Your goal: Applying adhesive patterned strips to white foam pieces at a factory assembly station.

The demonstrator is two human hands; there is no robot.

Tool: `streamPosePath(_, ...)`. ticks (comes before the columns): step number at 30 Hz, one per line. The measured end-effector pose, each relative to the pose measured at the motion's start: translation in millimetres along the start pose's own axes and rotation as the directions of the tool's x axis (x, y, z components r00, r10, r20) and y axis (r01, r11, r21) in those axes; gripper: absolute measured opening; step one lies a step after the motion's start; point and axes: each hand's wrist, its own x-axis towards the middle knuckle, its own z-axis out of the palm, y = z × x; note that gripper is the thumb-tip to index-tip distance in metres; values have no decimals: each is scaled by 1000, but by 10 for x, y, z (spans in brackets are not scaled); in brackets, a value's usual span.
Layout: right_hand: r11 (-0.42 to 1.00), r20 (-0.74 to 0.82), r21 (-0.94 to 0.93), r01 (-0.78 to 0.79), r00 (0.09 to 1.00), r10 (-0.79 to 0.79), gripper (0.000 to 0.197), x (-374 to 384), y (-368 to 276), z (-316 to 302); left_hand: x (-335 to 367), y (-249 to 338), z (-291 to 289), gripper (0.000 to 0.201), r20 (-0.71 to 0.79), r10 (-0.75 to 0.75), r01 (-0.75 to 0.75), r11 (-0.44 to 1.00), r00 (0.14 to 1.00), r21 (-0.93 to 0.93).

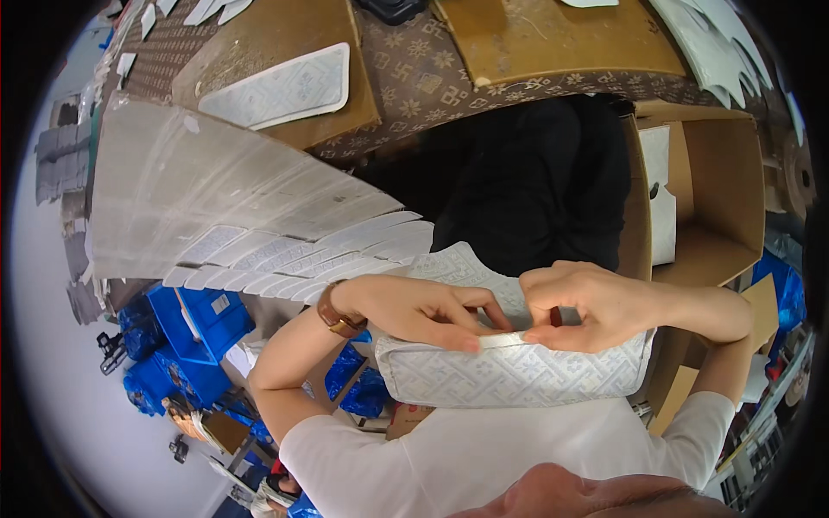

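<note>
Both hands meet on a white, pattern-embossed padded fabric piece (509,375) held just above the person's white-shirted chest. The left hand (414,309), a brown watch strap (337,318) at its wrist, pinches the piece's top edge; the right hand (596,304) pinches that edge just beside it, fingertips nearly touching. Beyond the piece lie fanned white strips (285,250) and a brown patterned worktop (414,82)

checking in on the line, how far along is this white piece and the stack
Looks mid-job. Both hands, left hand and right hand, pinch the top edge of a white patterned fabric piece. A long fanned row of similar white pieces lies on the table; whether those are finished or waiting can't be told.
</note>
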Motion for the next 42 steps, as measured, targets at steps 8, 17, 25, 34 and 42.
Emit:
streamPosePath(8, 998, 33, -19, 63, 997, -63, 28, 303, 49, 60, -73, -78, -33, 33, 4, 25, -25, 990, 1000, 137)
streamPosePath(17, 1000, 91, 5, 19, 996, -19, 26, 480, 10, 57, -304, -142, -28, 37, -60, 58, -51, 993, 996, 107)
streamPosePath(25, 972, 53, -141, 186, 982, -180, 25, 564, 19, 134, -511, -205, 47, 32, -177, 101, -91, 994, 979, 63)
streamPosePath(34, 992, 134, -60, 113, 986, -104, 25, 780, 21, 44, -552, -170, 106, 31, -375, 43, -43, 999, 926, 8)
streamPosePath(42, 992, -60, 15, 125, 990, -124, 17, 475, 20, -89, -210, -397, 437, 32, -722, 478, -474, 849, 500, 234)
